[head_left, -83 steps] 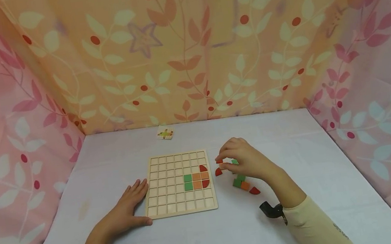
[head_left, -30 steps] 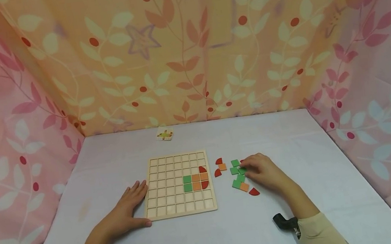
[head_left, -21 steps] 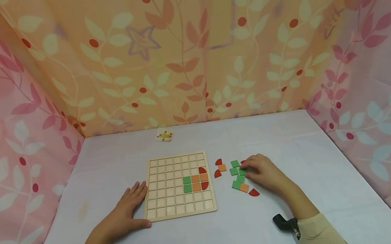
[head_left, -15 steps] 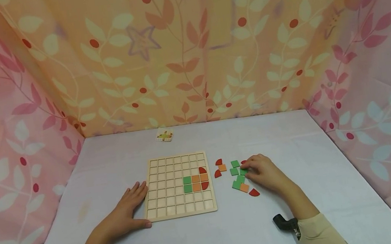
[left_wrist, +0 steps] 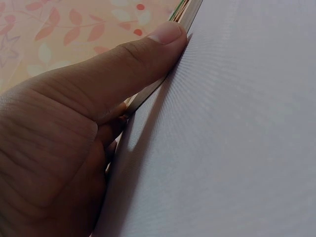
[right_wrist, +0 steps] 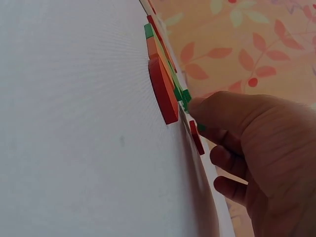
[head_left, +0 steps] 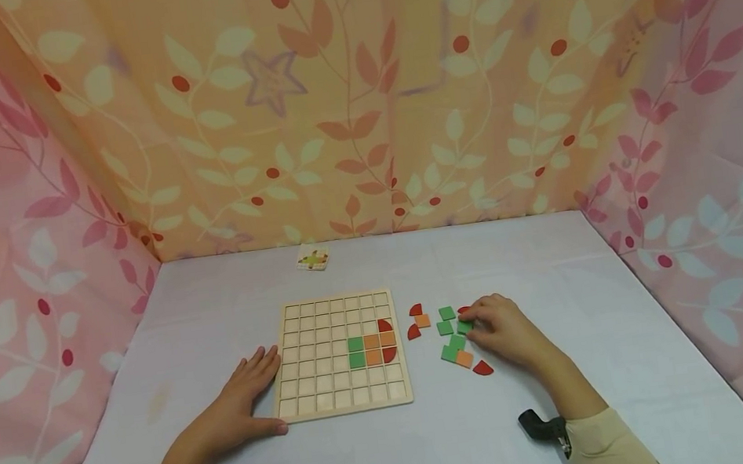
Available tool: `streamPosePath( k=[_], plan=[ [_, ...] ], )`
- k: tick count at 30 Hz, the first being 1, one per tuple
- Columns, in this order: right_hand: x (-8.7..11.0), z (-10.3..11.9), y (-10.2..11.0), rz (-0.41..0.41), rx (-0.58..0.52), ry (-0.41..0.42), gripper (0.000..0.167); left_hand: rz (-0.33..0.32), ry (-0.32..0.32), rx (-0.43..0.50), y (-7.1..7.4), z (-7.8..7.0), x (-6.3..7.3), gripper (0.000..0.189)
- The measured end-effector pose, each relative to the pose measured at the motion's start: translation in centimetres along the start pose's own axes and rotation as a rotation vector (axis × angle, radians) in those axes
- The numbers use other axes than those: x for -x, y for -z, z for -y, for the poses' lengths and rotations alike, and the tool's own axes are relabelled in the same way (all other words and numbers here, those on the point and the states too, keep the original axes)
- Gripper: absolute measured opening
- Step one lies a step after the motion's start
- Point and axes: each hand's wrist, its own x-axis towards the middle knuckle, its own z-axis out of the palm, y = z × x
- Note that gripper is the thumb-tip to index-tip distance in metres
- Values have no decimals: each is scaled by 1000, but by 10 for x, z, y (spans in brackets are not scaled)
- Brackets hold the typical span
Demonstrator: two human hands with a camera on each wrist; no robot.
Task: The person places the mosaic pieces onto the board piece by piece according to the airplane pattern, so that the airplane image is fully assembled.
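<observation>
My left hand [head_left: 238,400] lies at the left edge of a wooden grid board [head_left: 322,389], fingers extended along its side. In the left wrist view the thumb [left_wrist: 133,61] rests against the board's edge. Green, orange and red pieces fill several cells at the board's right side. Over the loose pieces to the right, my right hand [head_left: 505,328] pinches a green square tile [head_left: 464,327] between thumb and forefinger. The right wrist view shows that hand [right_wrist: 256,138] low over the table, its other fingers curled. A red quarter-round piece [head_left: 464,310] is partly hidden behind the fingers.
Loose green squares [head_left: 445,328], orange squares [head_left: 464,359] and red quarter-rounds [head_left: 482,368] lie between board and right hand. A small patterned card [head_left: 313,257] lies near the back of the white table [head_left: 375,461]. Floral cloth [head_left: 354,107] surrounds the table.
The right hand has moved right and slightly nearer from the pieces beside the board to the green tile it now pinches. Lately it has hardly moved. The left hand stays at the board.
</observation>
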Motion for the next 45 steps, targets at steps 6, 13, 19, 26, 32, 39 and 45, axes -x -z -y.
streamPosePath(
  k=[6, 13, 19, 26, 32, 39, 45],
  plan=[
    [-5, 8, 6, -30, -9, 15, 30, 6, 22, -24, 2, 3, 1, 125],
    [-5, 19, 12, -29, -26, 40, 27, 15, 23, -5, 0, 3, 1, 124],
    [-12, 36, 22, 4, -20, 62, 27, 4, 20, -4, -1, 3, 0, 125],
    [-24, 61, 30, 42, -25, 54, 28, -13, -34, -25, -3, 7, 0, 124],
    [-36, 77, 25, 29, -60, 124, 27, -20, -66, -26, -2, 8, -1, 122],
    [-48, 94, 19, 22, -56, 178, 28, -25, -73, -37, -2, 8, -1, 121],
    [-61, 113, 12, 23, -54, 225, 26, -38, -85, -37, -2, 7, 0, 120]
  ],
)
